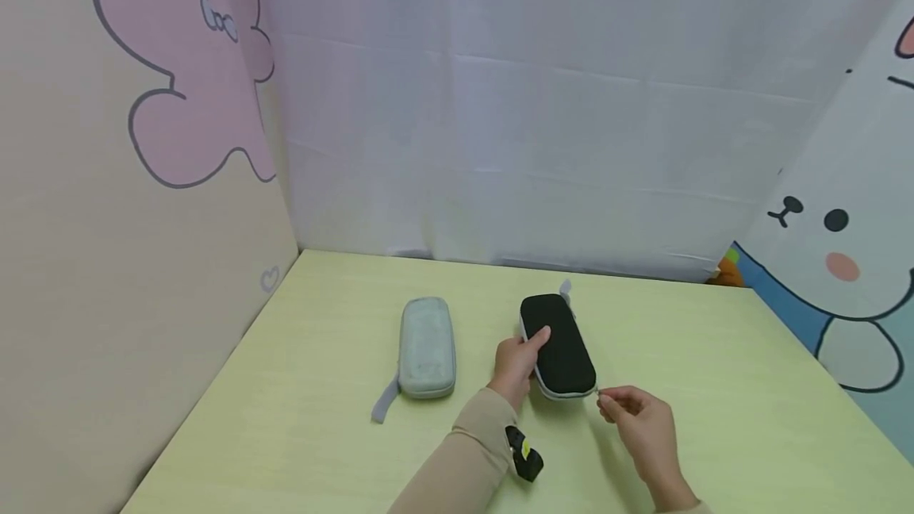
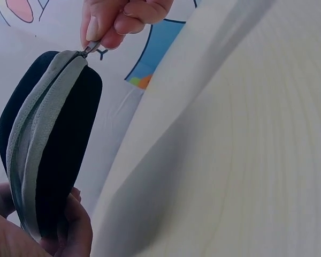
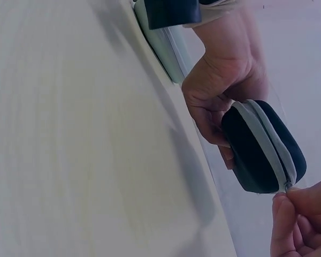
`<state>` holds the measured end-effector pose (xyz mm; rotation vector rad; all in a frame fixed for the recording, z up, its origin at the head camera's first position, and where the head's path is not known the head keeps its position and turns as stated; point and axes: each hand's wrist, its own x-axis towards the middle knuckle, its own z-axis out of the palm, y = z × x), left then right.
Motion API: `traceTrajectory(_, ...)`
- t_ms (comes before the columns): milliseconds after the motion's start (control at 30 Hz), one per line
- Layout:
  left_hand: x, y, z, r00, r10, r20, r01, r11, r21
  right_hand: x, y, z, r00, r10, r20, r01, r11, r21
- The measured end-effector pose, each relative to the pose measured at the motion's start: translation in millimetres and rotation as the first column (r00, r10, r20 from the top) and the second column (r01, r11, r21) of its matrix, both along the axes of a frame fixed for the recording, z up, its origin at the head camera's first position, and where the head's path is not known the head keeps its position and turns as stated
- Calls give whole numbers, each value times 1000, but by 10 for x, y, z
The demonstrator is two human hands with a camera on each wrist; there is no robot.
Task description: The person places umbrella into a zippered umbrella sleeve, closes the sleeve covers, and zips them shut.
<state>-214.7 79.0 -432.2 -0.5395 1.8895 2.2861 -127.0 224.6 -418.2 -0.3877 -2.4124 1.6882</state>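
A black zippered case [image 1: 560, 347] with a grey zipper band is held up off the table by my left hand [image 1: 516, 365], thumb on its top face and fingers beneath. In the left wrist view the zipper band [image 2: 43, 115] runs around the case's edge. My right hand [image 1: 644, 428] pinches the small zipper pull [image 2: 91, 48] at the case's near right corner, between thumb and forefinger. The right wrist view shows the pinch at the end of the zipper [image 3: 288, 184]. A grey strap [image 1: 566, 289] sticks out at the case's far end.
To the left, a pale grey-green case [image 1: 427, 347] lies on the yellow table [image 1: 321, 450], its grey strap [image 1: 385, 400] trailing toward the near side. A white curtain [image 1: 535, 117] hangs behind the table. Printed walls stand on the left and right.
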Motion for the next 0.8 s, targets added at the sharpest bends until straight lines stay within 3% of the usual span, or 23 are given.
traceTrajectory(800,-8,45,10,998,61,-16,-60,998,22,112,-183,-6,1000,-15,-23,15,1000,-20)
